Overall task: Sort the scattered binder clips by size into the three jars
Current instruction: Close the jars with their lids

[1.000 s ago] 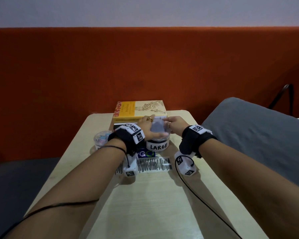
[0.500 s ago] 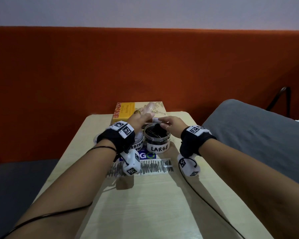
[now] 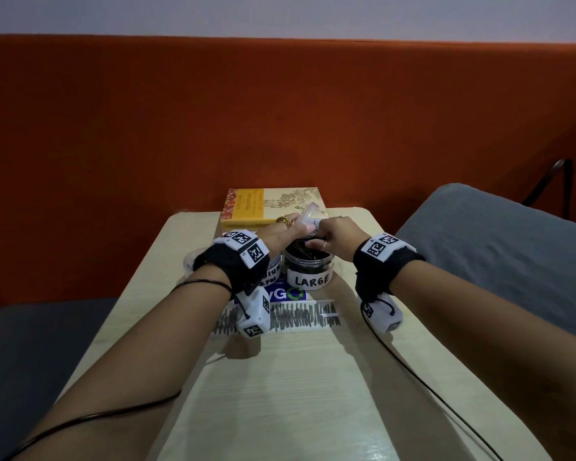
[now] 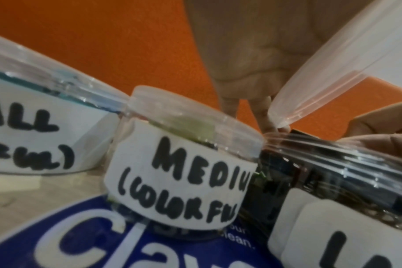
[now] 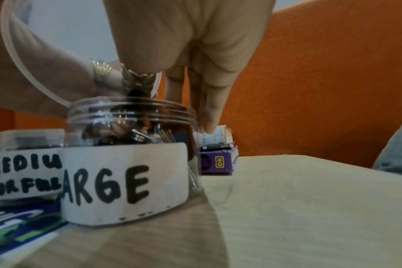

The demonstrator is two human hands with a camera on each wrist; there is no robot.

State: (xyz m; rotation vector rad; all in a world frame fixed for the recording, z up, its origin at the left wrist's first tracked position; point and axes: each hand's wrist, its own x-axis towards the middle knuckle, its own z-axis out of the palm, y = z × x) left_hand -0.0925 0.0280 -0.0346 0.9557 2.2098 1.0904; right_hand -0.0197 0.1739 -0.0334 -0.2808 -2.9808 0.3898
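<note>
From the head camera, a clear round plastic jar labelled LARGE point(image 3: 308, 267), lid off and dark with black binder clips point(image 3: 305, 257), stands on the pale wood-grain table point(image 3: 313, 377). At its 12 o'clock the left hand point(image 3: 288, 229) holds the clear lid point(image 3: 308, 214) tilted up, and the right hand point(image 3: 335, 236) arches over the rim from 2 o'clock. The left wrist view shows the capped MEDIUM jar point(image 4: 184, 163) of smooth plastic with a handwritten paper label, the small jar point(image 4: 41, 127) at its 9 o'clock cut off by the frame edge, and the lid point(image 4: 333, 72) pinched at its lower edge. In the right wrist view, the right hand's fingers point(image 5: 207, 101) hang straight down behind the threaded rim of the LARGE jar point(image 5: 131, 159); whether they hold a clip is hard to tell.
</note>
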